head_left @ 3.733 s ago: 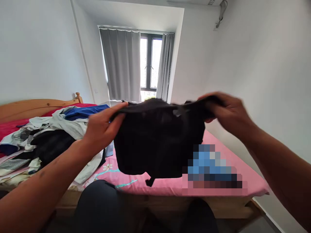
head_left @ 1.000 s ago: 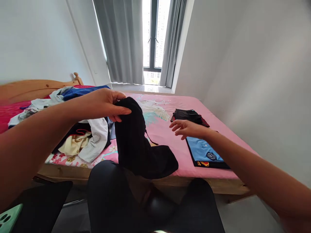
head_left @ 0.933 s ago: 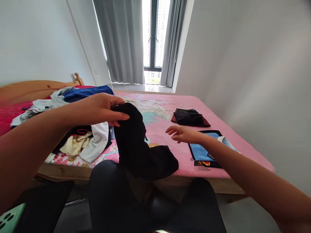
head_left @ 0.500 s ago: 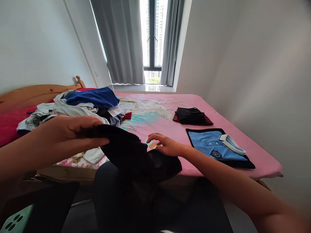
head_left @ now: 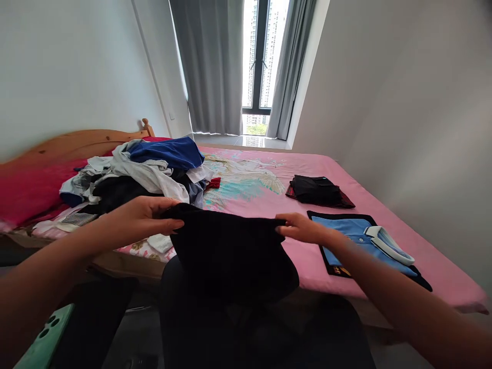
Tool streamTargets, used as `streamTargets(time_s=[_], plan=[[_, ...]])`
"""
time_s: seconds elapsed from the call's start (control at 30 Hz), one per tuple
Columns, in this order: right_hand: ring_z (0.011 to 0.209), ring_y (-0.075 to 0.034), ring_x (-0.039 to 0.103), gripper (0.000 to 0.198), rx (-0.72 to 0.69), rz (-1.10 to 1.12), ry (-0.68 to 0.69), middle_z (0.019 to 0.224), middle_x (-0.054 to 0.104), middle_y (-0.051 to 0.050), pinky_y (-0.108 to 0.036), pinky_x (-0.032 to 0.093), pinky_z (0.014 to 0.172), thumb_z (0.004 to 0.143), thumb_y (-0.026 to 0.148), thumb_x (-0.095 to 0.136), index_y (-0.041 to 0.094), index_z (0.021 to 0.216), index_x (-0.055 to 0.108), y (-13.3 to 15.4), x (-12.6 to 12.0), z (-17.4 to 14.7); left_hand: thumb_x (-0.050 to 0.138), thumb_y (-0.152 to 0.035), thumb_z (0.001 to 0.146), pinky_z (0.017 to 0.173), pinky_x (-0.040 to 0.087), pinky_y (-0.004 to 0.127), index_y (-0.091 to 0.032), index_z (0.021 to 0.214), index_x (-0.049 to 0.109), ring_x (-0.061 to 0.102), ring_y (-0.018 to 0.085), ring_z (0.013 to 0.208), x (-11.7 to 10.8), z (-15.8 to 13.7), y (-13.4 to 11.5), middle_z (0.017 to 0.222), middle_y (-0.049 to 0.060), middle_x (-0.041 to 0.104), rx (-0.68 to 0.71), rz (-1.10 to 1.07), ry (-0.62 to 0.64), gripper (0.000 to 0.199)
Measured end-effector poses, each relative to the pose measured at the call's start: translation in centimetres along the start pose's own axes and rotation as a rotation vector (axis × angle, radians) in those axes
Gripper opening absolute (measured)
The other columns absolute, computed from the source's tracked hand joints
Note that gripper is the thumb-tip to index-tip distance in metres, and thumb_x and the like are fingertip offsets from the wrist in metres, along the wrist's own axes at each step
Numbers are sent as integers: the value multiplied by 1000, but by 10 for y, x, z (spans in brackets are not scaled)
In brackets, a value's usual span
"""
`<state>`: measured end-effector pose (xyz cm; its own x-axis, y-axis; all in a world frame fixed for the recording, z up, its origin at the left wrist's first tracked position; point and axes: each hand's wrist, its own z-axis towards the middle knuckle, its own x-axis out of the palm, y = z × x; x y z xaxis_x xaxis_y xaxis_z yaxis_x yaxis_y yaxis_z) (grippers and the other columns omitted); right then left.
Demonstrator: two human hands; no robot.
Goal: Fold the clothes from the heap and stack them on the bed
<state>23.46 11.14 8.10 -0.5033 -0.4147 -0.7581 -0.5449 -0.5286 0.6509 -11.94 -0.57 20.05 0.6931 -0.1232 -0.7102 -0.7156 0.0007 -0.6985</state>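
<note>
A black garment (head_left: 232, 256) hangs stretched between my two hands, in front of the bed's near edge and above my lap; its exact kind does not show. My left hand (head_left: 148, 218) pinches its upper left corner between thumb and fingers. On the other side, my right hand (head_left: 302, 227) grips the upper right corner. The top edge runs nearly straight from hand to hand. Beyond my right forearm lies a folded blue polo shirt (head_left: 348, 233) with a white collar, on top of something black.
A bed with a pink sheet (head_left: 246, 202) fills the middle. Mixed clothes (head_left: 146, 169) are heaped at its left, by the wooden headboard (head_left: 77, 146). Folded black clothing (head_left: 315, 188) lies on dark red fabric farther back. A green phone (head_left: 48, 333) is at lower left.
My right hand, open above the garment before, has taken hold of its right corner. The garment, earlier drooping and folded, is now spread between both hands. The view has shifted slightly left.
</note>
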Motion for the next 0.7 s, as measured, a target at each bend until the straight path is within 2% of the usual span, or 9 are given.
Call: streamTargets(time_s=[0.1, 0.17, 0.23, 0.3, 0.4, 0.5, 0.57, 0.7], plan=[[65, -11, 48, 25, 5, -60, -134, 71, 54, 1, -23, 38, 59, 79, 42, 56, 17, 82, 60, 5, -40, -17, 70, -44, 69, 60, 50, 21, -24, 86, 68, 62, 16, 70, 9, 16, 15, 75, -2, 66, 9, -95, 135, 26], [63, -11, 47, 27, 6, -118, -193, 71, 54, 1, -22, 37, 57, 76, 45, 61, 18, 81, 60, 15, -61, -30, 70, -45, 68, 54, 50, 21, -23, 88, 65, 65, 17, 68, 15, 26, 17, 76, 0, 67, -28, -155, 141, 30], [63, -11, 49, 27, 22, -152, -248, 72, 55, 1, -23, 37, 56, 73, 44, 64, 19, 83, 60, 28, -76, -42, 71, -48, 67, 43, 47, 21, -22, 91, 63, 64, 18, 58, 19, 35, 14, 67, 1, 65, -49, -180, 127, 36], [63, -12, 52, 30, 41, -161, -304, 76, 59, 1, -23, 39, 55, 70, 43, 66, 21, 91, 60, 39, -88, -51, 72, -47, 65, 39, 46, 21, -22, 96, 62, 64, 18, 53, 19, 42, 6, 60, 0, 63, -21, -213, 74, 41], [62, -13, 54, 36, 90, -204, -297, 77, 61, 0, -24, 42, 53, 70, 42, 67, 24, 100, 61, 50, -107, -57, 76, -44, 62, 50, 55, 24, -25, 101, 62, 68, 20, 64, 13, 51, -12, 73, 2, 70, 45, -284, -12, 46], [57, -12, 53, 26, 139, -273, -264, 66, 58, 0, -24, 41, 50, 72, 41, 65, 21, 89, 64, 54, -128, -55, 78, -43, 61, 68, 58, 27, -25, 104, 64, 69, 22, 82, 3, 60, -34, 95, 3, 72, 132, -314, -33, 49], [57, -12, 52, 24, 132, -245, -349, 65, 57, 0, -24, 41, 51, 73, 40, 66, 20, 86, 64, 56, -144, -53, 77, -44, 61, 75, 57, 28, -25, 105, 65, 68, 21, 87, -4, 66, -48, 99, 2, 71, 171, -293, -66, 49], [63, -10, 54, 30, 48, -67, -565, 74, 60, -2, -24, 41, 55, 73, 35, 71, 16, 94, 62, 64, -172, -52, 75, -42, 65, 81, 55, 30, -23, 95, 67, 68, 18, 83, -19, 76, -73, 85, -2, 72, 226, -246, -235, 36]])
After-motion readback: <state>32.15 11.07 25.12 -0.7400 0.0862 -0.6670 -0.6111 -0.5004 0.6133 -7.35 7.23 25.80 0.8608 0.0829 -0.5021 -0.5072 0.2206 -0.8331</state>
